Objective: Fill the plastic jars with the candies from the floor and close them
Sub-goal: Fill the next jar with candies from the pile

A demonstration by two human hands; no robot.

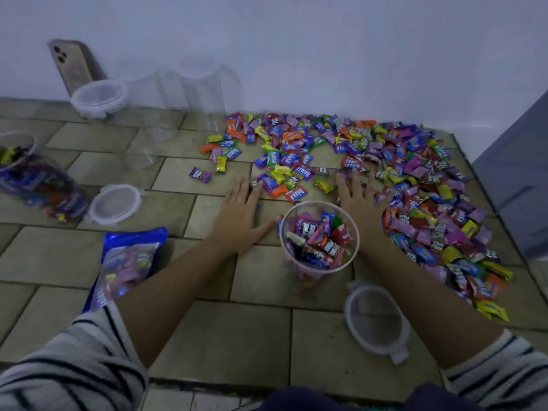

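An open jar [311, 275], partly full of candies, stands on the tiled floor [261, 336] between the forearms. The left hand [240, 221] lies flat just left of it, its straight fingers touching the loose candies [415, 179] spread behind and to the right. The right hand [355, 200] lies flat behind the jar, fingers spread on them. A lid [376, 321] lies nearby on the right, and a filled jar [44, 188] stands far left

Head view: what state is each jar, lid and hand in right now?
Front jar: upright, lidless, nearly full of candies.
Left jar: lidless, full of candies.
Back jars: empty.
Near lid: off, lying on floor.
Left lid: off, lying on floor.
Left hand: open, flat on floor.
Right hand: open, fingertips at candies.
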